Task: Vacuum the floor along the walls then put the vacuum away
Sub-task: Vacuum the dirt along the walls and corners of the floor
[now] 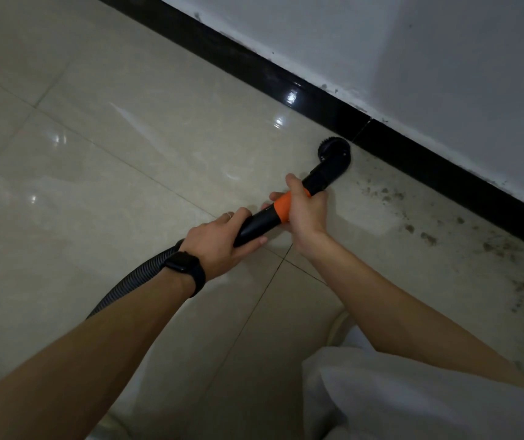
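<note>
Fingers (237, 217) of left hand (219, 238) and right hand (306, 214) grip black-and-orange vacuum wand (256, 227); brown dirt specks (429, 238) at 4 o'clock remain, stowing pending.

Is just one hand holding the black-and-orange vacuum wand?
No, the left hand and the right hand both grip the black-and-orange vacuum wand.

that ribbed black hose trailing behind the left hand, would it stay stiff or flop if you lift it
Probably floppy: the hose is corrugated and bends in a curve under the left forearm. Pushed, it would likely buckle rather than slide straight, unlike the rigid-looking wand that the left hand and right hand grip. Ribs probably aid grip.
</note>
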